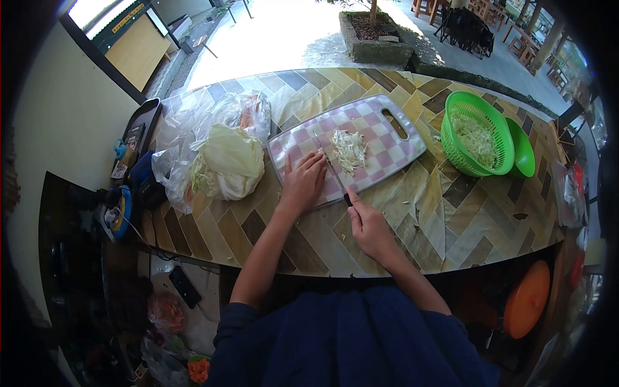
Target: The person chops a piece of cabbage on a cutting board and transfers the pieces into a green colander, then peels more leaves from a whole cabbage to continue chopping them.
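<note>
A pink-and-white checked cutting board (394, 152) lies on the tiled counter. My right hand (369, 227) is closed round the dark handle of a knife (333, 169), whose blade rests on the board and points away to the left. Beside the blade, my left hand (303, 184) presses down with its fingers together; what lies under them is mostly hidden. Just right of the blade is a small pile of pale shredded cabbage (349, 151). A large piece of cabbage (228, 161) sits left of the board, against clear plastic bags (171, 169).
At the right, a green basket (452, 145) holds shredded cabbage, with a green bowl (523, 148) partly behind it. A dark tray (147, 119) and a blue tape dispenser (118, 213) are at the left. An orange round object (527, 299) is below the counter.
</note>
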{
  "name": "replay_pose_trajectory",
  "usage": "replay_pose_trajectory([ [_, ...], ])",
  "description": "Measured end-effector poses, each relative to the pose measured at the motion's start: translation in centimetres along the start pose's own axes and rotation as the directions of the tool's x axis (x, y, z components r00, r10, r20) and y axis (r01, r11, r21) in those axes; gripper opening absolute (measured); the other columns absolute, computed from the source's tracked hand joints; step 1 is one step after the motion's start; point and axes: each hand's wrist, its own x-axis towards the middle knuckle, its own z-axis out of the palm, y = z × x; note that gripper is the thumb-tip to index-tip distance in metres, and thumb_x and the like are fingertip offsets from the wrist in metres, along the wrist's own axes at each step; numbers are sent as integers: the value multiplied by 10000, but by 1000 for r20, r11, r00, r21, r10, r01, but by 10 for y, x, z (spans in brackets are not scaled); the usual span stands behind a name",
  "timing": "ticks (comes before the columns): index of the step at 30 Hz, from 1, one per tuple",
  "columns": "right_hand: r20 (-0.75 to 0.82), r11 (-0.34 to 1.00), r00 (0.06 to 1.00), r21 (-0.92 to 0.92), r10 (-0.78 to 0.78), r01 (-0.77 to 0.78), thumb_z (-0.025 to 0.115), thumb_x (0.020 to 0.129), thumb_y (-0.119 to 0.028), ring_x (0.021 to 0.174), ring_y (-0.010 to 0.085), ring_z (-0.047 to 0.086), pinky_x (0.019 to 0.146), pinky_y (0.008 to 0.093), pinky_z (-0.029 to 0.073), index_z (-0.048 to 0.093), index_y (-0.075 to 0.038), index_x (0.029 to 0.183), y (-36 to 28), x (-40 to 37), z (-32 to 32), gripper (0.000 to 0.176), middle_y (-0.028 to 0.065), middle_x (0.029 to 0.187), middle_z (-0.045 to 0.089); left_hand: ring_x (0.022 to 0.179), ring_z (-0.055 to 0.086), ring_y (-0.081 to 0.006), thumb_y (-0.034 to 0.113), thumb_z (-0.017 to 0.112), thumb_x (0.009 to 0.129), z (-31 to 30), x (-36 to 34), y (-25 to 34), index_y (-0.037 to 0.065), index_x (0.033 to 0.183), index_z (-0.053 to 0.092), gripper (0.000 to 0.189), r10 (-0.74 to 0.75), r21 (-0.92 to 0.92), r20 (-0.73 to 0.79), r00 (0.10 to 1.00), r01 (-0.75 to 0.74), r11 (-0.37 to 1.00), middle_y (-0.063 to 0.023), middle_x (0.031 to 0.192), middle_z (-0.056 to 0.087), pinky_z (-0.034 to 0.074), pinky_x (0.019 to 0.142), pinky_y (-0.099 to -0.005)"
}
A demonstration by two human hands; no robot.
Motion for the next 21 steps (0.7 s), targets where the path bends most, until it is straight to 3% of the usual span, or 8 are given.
replay_pose_trajectory([
  [3, -20, 996, 997, -48, -78, 77, 467, 963, -110, 882, 458, 583, 787, 493, 457, 412, -17, 1403, 6, 0, 5, 453, 293, 975, 609, 1291, 478, -213, 227, 482, 972, 4, -2, -1, 71, 1222, 609, 321, 25, 27, -57, 998, -23, 999, -47, 1306, 590, 176, 1117, -608],
  [6, -16, 993, 995, -70, -102, 100, 458, 963, -110, 880, 454, 586, 782, 504, 457, 392, -27, 1418, 10, 2, 8, 467, 289, 982, 609, 1310, 458, -241, 213, 479, 969, 3, -3, 0, 49, 1234, 598, 333, 1, -35, -36, 999, -3, 999, -76, 1311, 585, 156, 1129, -599],
  [12, 53, 981, 999, -194, 8, 2, 451, 966, -122, 854, 448, 597, 766, 503, 473, 369, -59, 1443, 8, 17, 15, 487, 270, 931, 603, 1301, 468, -246, 206, 508, 953, 3, -3, -1, 42, 1218, 601, 326, 4, -42, -44, 999, -6, 999, -92, 1302, 586, 174, 1120, -601],
  [18, 5, 976, 1000, -216, -27, 27, 461, 964, -123, 842, 453, 597, 764, 499, 475, 388, -67, 1435, 12, 23, 9, 480, 271, 921, 607, 1216, 533, -247, 189, 549, 920, -1, 3, 1, 75, 1113, 648, 246, -30, -72, -100, 995, 23, 997, -71, 1195, 638, 207, 1111, -581],
  [21, -37, 993, 998, -105, -56, 52, 476, 956, -106, 849, 459, 593, 760, 492, 466, 426, -48, 1407, 17, 19, -2, 457, 289, 923, 610, 1145, 570, -240, 183, 569, 904, -6, 16, 2, 85, 1042, 670, 197, -67, -19, -76, 995, 66, 998, -53, 1116, 659, 225, 1107, -562],
])
